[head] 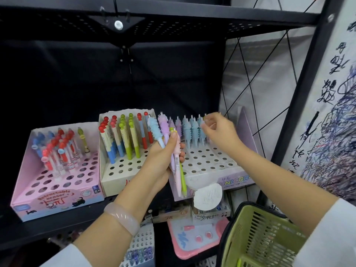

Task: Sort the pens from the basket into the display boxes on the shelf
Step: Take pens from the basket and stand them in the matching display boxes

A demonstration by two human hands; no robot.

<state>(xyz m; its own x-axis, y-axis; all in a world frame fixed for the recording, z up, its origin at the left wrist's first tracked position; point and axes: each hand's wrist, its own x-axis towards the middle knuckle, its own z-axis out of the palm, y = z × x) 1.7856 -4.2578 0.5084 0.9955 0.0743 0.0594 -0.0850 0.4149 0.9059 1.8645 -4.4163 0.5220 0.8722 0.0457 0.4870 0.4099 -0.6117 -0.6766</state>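
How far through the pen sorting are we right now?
Done: a back row of unicorn pens stands in the unicorn box. In hand: the left hand grips a bunch of pens; the right hand pinches one at that row. Left: the bunch; many holes are empty.

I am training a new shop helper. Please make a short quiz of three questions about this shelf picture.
1. True or false: the left hand grips a bunch of pens.
2. Which display box does the right hand reach over? A) pink eraser box B) unicorn box C) middle white box
3. What colour is the basket?

Key: 1 true; 2 B; 3 green.
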